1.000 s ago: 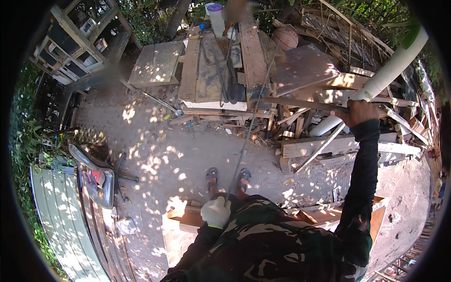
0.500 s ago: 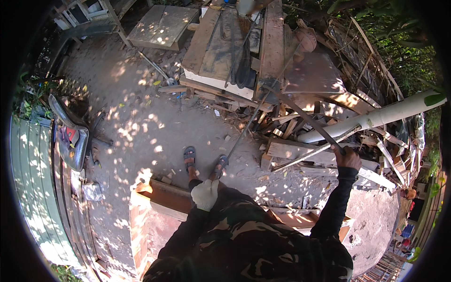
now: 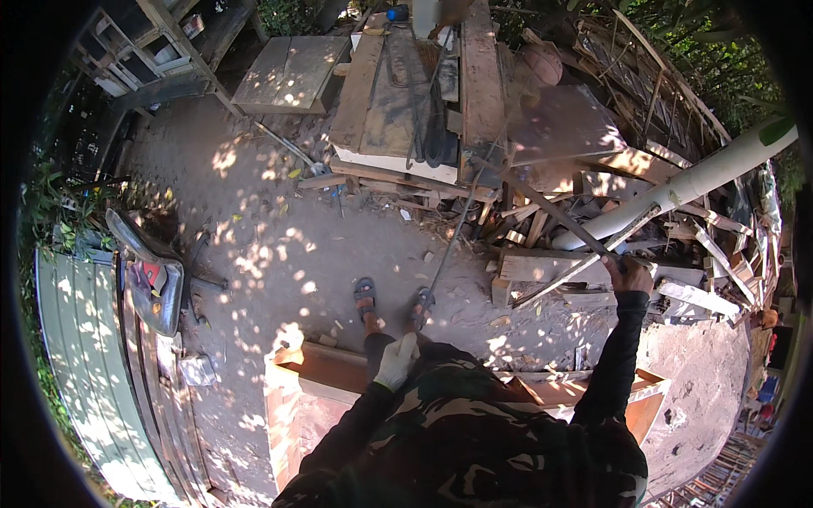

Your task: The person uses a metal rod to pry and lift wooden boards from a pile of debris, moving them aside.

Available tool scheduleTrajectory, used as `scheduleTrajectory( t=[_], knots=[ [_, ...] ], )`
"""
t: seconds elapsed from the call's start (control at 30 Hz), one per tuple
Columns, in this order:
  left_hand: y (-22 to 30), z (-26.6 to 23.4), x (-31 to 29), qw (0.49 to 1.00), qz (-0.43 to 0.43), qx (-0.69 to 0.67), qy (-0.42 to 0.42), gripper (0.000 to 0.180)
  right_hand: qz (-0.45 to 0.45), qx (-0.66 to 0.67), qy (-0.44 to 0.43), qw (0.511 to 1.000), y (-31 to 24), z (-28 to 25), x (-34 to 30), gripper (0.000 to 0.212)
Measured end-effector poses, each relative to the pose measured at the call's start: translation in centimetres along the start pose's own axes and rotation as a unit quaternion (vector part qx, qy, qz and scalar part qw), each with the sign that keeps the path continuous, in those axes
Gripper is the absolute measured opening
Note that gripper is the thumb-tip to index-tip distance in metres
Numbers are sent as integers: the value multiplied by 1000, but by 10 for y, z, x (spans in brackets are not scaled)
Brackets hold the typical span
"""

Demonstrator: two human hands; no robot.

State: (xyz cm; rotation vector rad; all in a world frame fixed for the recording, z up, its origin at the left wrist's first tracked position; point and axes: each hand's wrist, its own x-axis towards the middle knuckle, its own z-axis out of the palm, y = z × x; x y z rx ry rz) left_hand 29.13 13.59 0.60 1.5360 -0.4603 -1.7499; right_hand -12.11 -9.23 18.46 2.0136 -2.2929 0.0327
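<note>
My left hand (image 3: 395, 364), in a white glove, is closed low in front of my body, by my feet. From it a long thin rod (image 3: 450, 250) runs up past my right sandal toward the stacked boards. My right hand (image 3: 631, 275) is bare and wrapped round the near end of a long dark flat bar (image 3: 563, 213). The bar slants up and left across the wood pile. Its far end meets or overlaps the rod near the boards; whether they touch I cannot tell. A thin pale stick (image 3: 584, 264) passes close to my right hand.
Ahead stands a stack of wide boards (image 3: 364, 102). Broken wood (image 3: 542, 267) is heaped on the right beneath a leaning pale trunk (image 3: 694, 186). An old chair (image 3: 152, 271) and a green corrugated sheet (image 3: 85, 347) are at left. A wooden box frame (image 3: 318, 372) lies near my legs.
The whole view has shifted, so the ground, sandals and box frame appear farther right. Both hands keep their grips, with only small movement.
</note>
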Motion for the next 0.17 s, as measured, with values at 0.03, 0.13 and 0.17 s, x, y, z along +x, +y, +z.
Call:
scheduleTrajectory(
  t=[0.03,0.13,0.17],
  knots=[
    [0,0,-1,1000,-10,-7,6,41,-6,-1,2,1000,0,0,0,56],
    [3,3,-3,1000,-3,-3,9,42,-26,1,19,999,7,12,-1,64],
    [6,5,-4,1000,6,1,7,43,-21,-9,9,1000,10,15,-1,65]
  ],
)
